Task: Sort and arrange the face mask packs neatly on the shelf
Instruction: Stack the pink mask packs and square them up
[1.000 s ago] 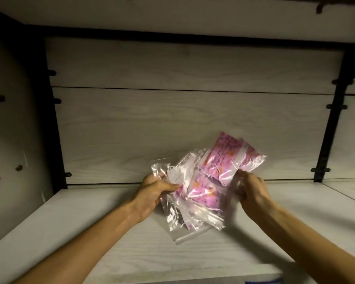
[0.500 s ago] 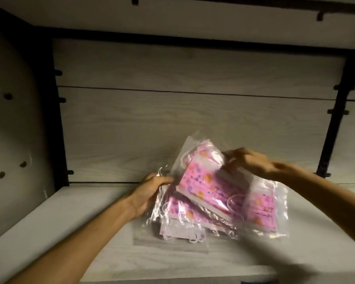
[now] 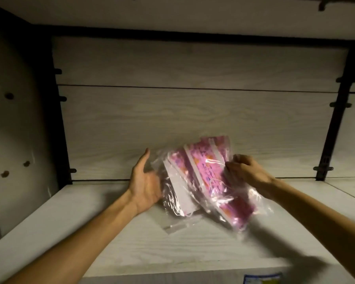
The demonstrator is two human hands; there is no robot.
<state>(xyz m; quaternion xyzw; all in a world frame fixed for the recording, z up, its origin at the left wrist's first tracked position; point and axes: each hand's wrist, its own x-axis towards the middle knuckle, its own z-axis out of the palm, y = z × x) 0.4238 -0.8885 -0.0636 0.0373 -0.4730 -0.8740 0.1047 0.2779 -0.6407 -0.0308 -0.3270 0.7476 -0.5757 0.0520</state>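
A bundle of clear plastic packs with pink patterned face masks (image 3: 203,175) is held tilted above the pale wooden shelf (image 3: 90,218), its lower edge near the board. My right hand (image 3: 246,171) pinches the right side of the packs with curled fingers. My left hand (image 3: 145,181) is at the left side of the bundle, palm turned towards it, fingers straight and thumb up, touching the plastic. A further pink pack (image 3: 240,212) hangs lower right under my right wrist. How many packs there are is hard to tell through the crumpled plastic.
The shelf has a wood-grain back panel (image 3: 172,119), black uprights with bracket slots at left (image 3: 59,119) and right (image 3: 336,119), and another board overhead (image 3: 172,15). A side wall with holes stands on the left. A blue label (image 3: 262,278) sits on the shelf's front edge.
The packs have been gathered up from lying spread on the shelf into a tilted bundle. My left hand has opened out beside them; my right hand has come lower and pinches the right side.
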